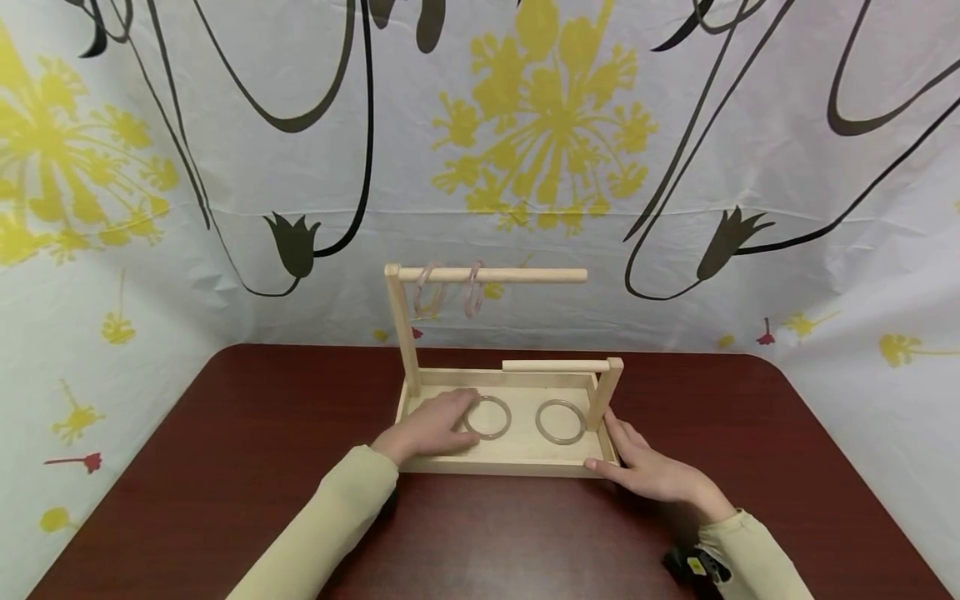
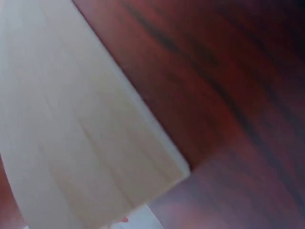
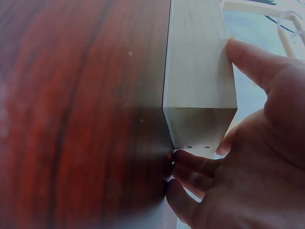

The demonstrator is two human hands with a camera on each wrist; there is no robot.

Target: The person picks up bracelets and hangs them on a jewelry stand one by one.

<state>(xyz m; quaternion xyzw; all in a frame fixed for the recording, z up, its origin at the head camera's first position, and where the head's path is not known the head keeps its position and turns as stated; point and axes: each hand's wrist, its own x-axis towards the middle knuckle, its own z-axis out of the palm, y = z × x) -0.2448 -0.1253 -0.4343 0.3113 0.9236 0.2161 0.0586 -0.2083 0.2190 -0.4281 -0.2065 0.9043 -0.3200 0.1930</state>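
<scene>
A pale wooden ring stand has a shallow tray base, a tall post with a long bar at left and a shorter post and bar at right. Two clear pinkish rings, a left ring and a right ring, hang from the long bar. Two more rings, a left ring and a right ring, lie flat in the tray. My left hand reaches over the tray's left end, thumb and fingers spread at the left ring's edge. At the right front corner my right hand holds the tray, thumb on the front rim, fingers along the end.
The stand sits on a dark red wooden table with rounded far corners. A patterned white curtain hangs behind the table and along both sides. A black strapped device is on my right wrist.
</scene>
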